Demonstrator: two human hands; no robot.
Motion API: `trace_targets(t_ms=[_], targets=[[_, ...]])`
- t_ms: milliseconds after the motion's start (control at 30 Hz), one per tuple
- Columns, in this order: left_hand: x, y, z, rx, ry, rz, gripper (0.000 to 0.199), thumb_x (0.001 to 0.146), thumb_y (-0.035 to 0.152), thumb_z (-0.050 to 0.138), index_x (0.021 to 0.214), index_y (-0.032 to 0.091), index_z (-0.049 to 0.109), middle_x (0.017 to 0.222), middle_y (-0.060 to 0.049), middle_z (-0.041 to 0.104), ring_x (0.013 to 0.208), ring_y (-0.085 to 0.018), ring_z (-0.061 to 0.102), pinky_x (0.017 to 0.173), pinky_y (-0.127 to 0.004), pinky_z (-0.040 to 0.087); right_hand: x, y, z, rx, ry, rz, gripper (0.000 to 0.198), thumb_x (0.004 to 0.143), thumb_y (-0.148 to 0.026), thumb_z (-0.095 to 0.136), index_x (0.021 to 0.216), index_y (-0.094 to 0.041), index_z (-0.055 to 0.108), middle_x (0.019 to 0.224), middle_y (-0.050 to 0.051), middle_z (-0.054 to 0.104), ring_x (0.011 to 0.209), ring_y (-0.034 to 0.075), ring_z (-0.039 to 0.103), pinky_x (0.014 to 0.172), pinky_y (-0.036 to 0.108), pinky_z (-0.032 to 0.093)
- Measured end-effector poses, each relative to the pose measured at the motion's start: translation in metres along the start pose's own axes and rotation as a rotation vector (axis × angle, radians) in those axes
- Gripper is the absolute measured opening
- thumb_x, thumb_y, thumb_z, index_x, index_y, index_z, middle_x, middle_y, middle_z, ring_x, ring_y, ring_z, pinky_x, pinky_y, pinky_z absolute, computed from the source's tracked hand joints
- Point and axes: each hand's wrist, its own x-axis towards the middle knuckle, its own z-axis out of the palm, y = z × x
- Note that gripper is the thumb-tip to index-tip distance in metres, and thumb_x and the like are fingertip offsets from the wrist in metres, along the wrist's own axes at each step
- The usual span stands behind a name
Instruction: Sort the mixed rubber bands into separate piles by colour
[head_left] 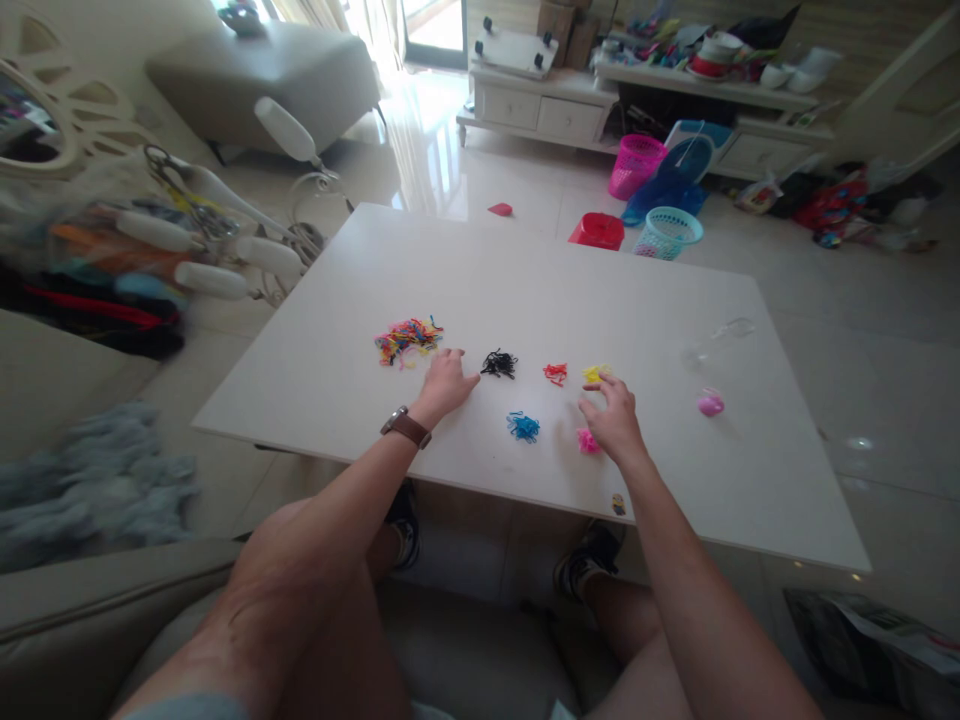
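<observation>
right grip [616,416] parted, partly hiding yellow pile [594,373], pink pile [586,441]; left grip [444,384] parted beside black pile [500,364], fine detail blurred.

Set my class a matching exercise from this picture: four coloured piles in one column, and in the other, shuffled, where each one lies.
Piles
1. mixed-colour pile
2. black pile
3. yellow pile
4. blue pile

Places
A. at the fingertips of the right hand
B. farthest left on the table
C. just left of the pink pile
D. between the left hand and the red pile

Pairs: 1-B, 2-D, 3-A, 4-C
</observation>
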Motion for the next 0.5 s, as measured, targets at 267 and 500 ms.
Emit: trace_targets(t_ms=[267,500], targets=[[-0.007,-0.034,-0.017,0.256,-0.040,-0.318,0.082,0.082,0.051,0.061,0.146,0.005,0.040,0.155,-0.031,0.031,0.146,-0.046,0.029,0.111,-0.054,0.035,-0.003,0.000,-0.004,-0.025,-0.016,-0.016,0.026,0.077,-0.032,0.059,0.097,-0.020,0.070,0.135,0.014,0.057,0.129,0.033,0.047,0.116,0.051,0.033],[-0.008,-0.036,-0.015,0.304,-0.126,-0.306,0.085,0.084,0.053,0.058,0.143,-0.005,0.042,0.157,-0.038,0.026,0.146,-0.047,0.029,0.113,-0.052,0.032,-0.004,0.000,0.002,-0.029,-0.031,-0.026,0.025,0.076,-0.032,0.060,0.096,-0.021,0.071,0.132,0.013,0.058,0.126,0.032,0.049,0.115,0.052,0.034]])
